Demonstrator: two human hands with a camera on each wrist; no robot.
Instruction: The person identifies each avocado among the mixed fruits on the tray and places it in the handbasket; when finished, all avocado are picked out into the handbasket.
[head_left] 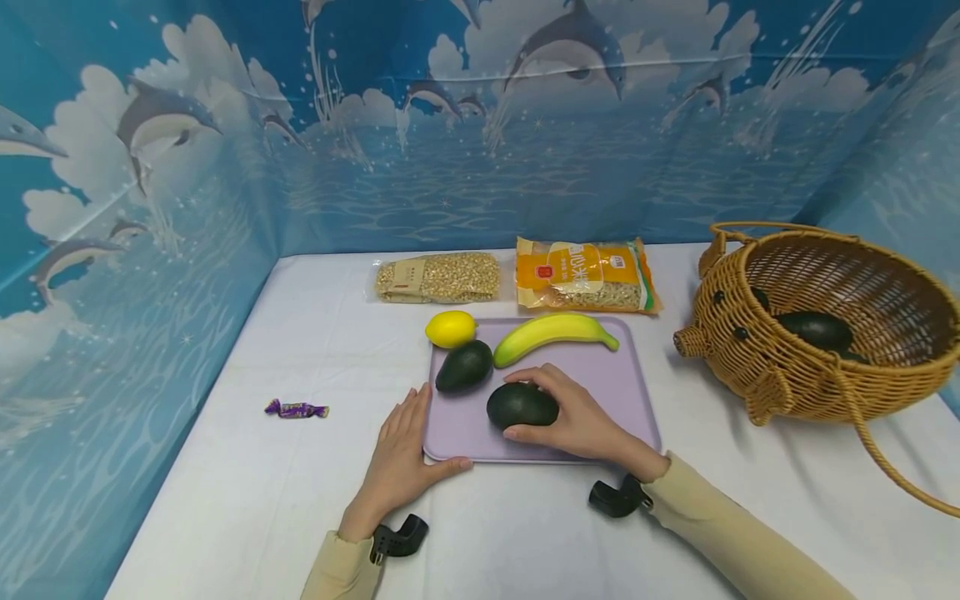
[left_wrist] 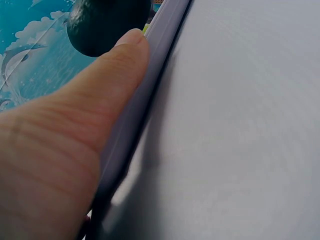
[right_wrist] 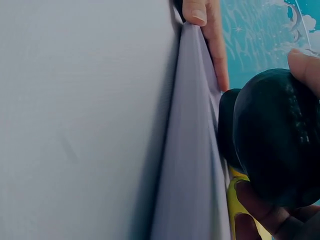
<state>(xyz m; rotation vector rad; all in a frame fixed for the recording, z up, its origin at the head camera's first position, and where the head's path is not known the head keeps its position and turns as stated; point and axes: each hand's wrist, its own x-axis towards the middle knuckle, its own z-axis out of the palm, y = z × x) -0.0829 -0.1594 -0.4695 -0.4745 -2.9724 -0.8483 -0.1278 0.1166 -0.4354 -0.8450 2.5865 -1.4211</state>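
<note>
My right hand (head_left: 566,414) grips a dark green avocado (head_left: 519,406) over the middle of the lilac tray (head_left: 607,400), fingers on its far side and thumb on the near side. Close up in the right wrist view, the held avocado (right_wrist: 275,135) overlaps another one. That second avocado (head_left: 465,367) lies on the tray's left part. My left hand (head_left: 405,454) rests at the tray's near-left corner with straight fingers along the left side; its thumb (left_wrist: 125,55) lies along the front rim. A yellow-green banana (head_left: 555,335) lies along the tray's back, and a lemon (head_left: 451,329) sits at the back-left corner.
A wicker pig-shaped basket (head_left: 795,367) stands at right with dark avocados (head_left: 816,330) inside; its handle loops toward the front. Behind the tray lie a clear bag of grain (head_left: 442,278) and an orange bag (head_left: 585,275). A purple-wrapped candy (head_left: 297,409) is at left.
</note>
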